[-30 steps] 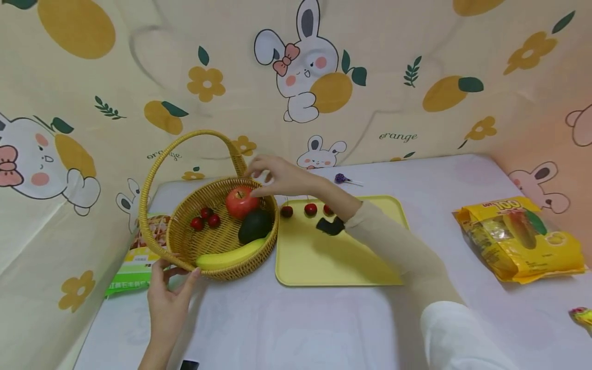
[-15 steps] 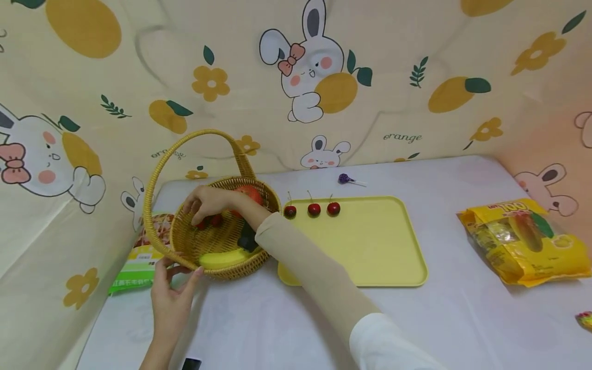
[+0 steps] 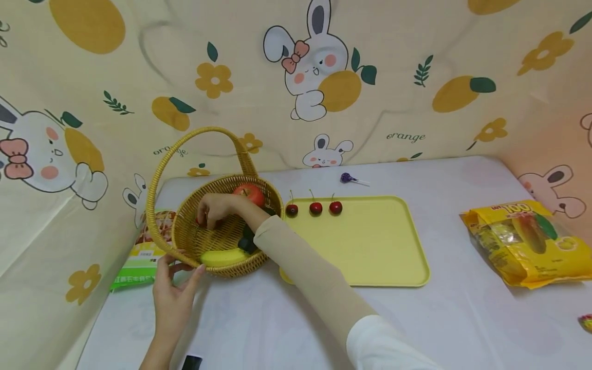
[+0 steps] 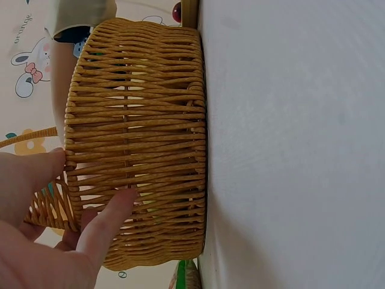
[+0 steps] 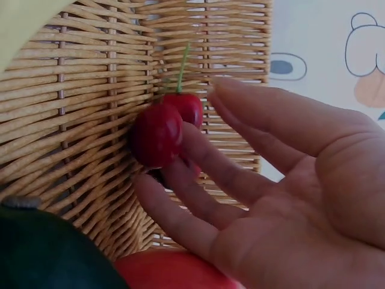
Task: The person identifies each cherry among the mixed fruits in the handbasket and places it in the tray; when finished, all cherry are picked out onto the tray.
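Observation:
A wicker basket (image 3: 231,270) with a tall arched handle stands left of centre in the head view. My left hand (image 3: 173,298) grips its near left rim; in the left wrist view the fingers (image 4: 111,223) lie against the woven wall. My right hand (image 3: 219,208) is inside the basket. In the right wrist view its fingertips touch the dark red cherries (image 5: 155,135), while the thumb stands apart from them. An apple (image 3: 250,192), a banana (image 3: 224,258) and a dark green avocado (image 5: 54,253) also lie in the basket. The right forearm partly hides the avocado in the head view.
A yellow tray (image 3: 361,246) sits right of the basket, with three stemmed cherries (image 3: 316,208) along its back edge. Behind it lies a purple lollipop (image 3: 347,178). A yellow candy bag (image 3: 527,244) is at the right, and a green packet (image 3: 136,267) lies beside the basket.
My right hand has moved left from the basket's right rim, over the apple, down to the cherries inside. The left hand has stayed at the rim.

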Demonstrator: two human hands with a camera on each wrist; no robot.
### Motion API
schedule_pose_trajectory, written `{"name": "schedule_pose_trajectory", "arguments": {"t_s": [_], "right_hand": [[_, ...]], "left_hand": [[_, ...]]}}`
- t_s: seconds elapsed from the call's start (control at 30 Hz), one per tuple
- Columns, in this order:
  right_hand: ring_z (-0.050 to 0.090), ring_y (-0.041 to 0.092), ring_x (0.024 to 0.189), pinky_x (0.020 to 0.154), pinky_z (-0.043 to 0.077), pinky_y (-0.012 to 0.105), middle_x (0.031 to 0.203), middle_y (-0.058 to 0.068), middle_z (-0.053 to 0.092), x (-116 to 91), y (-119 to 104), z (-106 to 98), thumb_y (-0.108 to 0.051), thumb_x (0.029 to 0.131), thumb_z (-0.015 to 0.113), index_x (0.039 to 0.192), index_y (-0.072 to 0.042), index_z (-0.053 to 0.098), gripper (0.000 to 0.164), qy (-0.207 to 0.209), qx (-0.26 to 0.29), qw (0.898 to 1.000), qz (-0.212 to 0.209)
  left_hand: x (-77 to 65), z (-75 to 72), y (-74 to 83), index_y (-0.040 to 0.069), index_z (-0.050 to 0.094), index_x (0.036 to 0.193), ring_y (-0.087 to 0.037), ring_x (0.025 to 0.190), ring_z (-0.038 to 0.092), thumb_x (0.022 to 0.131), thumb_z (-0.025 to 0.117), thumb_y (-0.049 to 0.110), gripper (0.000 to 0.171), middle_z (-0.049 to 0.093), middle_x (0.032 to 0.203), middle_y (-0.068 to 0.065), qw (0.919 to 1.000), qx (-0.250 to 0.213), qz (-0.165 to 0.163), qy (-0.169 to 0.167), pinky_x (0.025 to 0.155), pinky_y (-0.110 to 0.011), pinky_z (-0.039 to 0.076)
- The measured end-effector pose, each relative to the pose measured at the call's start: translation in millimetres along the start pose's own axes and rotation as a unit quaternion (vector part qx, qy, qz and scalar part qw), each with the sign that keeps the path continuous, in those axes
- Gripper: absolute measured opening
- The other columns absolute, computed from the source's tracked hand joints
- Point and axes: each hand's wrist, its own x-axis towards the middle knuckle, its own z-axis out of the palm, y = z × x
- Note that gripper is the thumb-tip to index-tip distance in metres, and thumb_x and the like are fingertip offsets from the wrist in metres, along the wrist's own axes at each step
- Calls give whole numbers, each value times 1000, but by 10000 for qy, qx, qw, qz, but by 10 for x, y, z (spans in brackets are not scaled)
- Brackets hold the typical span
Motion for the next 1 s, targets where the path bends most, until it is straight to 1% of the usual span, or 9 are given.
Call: {"name": "schedule_pose_trajectory", "arguments": {"t_s": [0.1, 0.2, 0.3, 0.4, 0.6, 0.77, 0.83, 0.9, 1.0], "right_hand": [[58, 18, 75, 73, 56, 35, 101, 12, 69, -10, -3, 10, 10, 88, 66, 116, 6, 69, 28, -315, 7, 9993, 217], [57, 15, 72, 71, 57, 36, 96, 8, 67, -15, -11, 27, 10, 89, 66, 113, 3, 70, 26, -645, -68, 9970, 421], [56, 13, 75, 73, 58, 35, 98, 5, 63, -17, -17, 40, 11, 89, 66, 110, 2, 71, 24, -962, -88, 9933, 640], [58, 13, 83, 78, 60, 33, 103, 3, 61, -20, -21, 45, 10, 89, 67, 108, 0, 72, 23, -1174, -53, 9895, 844], [59, 12, 91, 87, 59, 33, 106, 5, 61, -52, -51, 51, 9, 89, 68, 114, 0, 71, 27, -1651, 106, 9827, 838], [59, 12, 94, 87, 58, 32, 107, 3, 59, -64, -50, 67, 11, 89, 67, 118, 1, 69, 30, -2054, 347, 9740, 890], [61, 15, 91, 86, 59, 32, 101, 5, 60, -66, -47, 66, 11, 89, 67, 117, 2, 69, 29, -2077, 394, 9737, 848], [64, 17, 89, 86, 59, 33, 97, 5, 61, -72, -51, 53, 10, 89, 68, 116, 4, 69, 28, -1925, 437, 9785, 600], [66, 17, 89, 83, 60, 33, 96, 7, 67, -116, -79, -12, 4, 88, 72, 115, 6, 70, 26, -1366, 429, 9897, -26]], "left_hand": [[3, 1, 6, -7, 48, 128, -10, 98, 55, 83, 74, -12, 52, 52, 120, -11, 10000, -1, 10, -8, 67, -10, 55], [3, -1, 18, -7, 48, 128, -10, 98, 55, 83, 73, -12, 52, 52, 120, -11, 10000, -5, -39, -3, 67, -10, 55], [4, 0, 20, -6, 47, 129, -10, 98, 55, 84, 73, -12, 53, 51, 120, -10, 10000, 3, -96, 12, 67, -10, 55], [5, -3, 21, -7, 47, 129, -10, 98, 55, 84, 73, -11, 52, 52, 121, -10, 9999, 7, -148, 5, 68, -11, 55], [6, -6, 42, -6, 47, 129, -11, 98, 55, 85, 73, -9, 51, 51, 120, -10, 9999, 16, -141, -23, 68, -11, 56], [2, 2, 47, -8, 47, 129, -11, 98, 56, 86, 72, -10, 50, 51, 120, -11, 9999, 57, -84, -18, 67, -11, 56], [0, 4, 47, -8, 47, 129, -11, 98, 56, 86, 72, -10, 50, 50, 120, -12, 10000, 42, -75, -27, 67, -11, 56], [-2, 5, 48, -8, 47, 129, -11, 98, 55, 86, 72, -10, 50, 50, 120, -11, 10000, 20, -73, -29, 67, -11, 56], [-6, 2, 53, -7, 47, 129, -11, 98, 56, 86, 72, -10, 49, 50, 120, -11, 10000, 8, -69, -20, 67, -11, 55]]}}
